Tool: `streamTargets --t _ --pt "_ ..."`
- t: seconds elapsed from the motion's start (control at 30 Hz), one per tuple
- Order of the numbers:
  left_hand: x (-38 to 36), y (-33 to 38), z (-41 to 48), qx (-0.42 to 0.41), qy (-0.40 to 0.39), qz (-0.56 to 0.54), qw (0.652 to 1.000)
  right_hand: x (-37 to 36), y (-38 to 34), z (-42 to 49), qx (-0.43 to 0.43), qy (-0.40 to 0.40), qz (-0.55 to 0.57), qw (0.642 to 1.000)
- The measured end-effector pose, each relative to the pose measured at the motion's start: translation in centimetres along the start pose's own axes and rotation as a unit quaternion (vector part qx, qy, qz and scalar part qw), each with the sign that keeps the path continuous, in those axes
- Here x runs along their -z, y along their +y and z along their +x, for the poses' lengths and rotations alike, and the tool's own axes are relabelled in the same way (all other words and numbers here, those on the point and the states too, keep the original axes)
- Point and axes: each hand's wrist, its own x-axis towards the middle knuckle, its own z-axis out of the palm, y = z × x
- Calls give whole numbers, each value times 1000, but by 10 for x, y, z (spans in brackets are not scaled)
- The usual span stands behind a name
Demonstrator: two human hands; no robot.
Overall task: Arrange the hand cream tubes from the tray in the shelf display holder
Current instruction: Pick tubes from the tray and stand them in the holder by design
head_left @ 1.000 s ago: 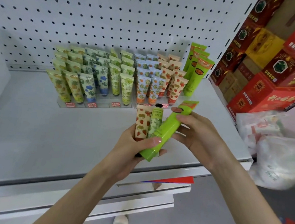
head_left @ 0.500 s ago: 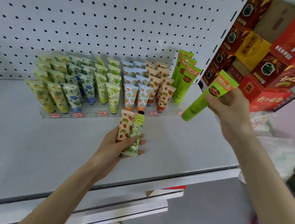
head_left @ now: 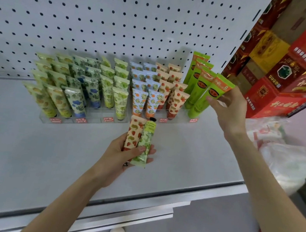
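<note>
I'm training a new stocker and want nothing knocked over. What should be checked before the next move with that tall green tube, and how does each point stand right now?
1. Right hand grips the tall green tube: ok.
2. Its orange end points up, like the matching green row: ok.
3. It is held beside that row, at the right end of the display holder: ok.
4. Free slot beneath it: cannot tell, its lower end is hidden.
5. Left hand holds the strawberry tube and the black-capped tube, apart from the display: ok.
</note>
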Motion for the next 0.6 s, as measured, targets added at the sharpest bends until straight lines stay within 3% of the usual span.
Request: streamTargets --t 0.6 --pt "-1 -2 0 -2 -2 16 1000 -8 2 3 -65 -37 -37 997"
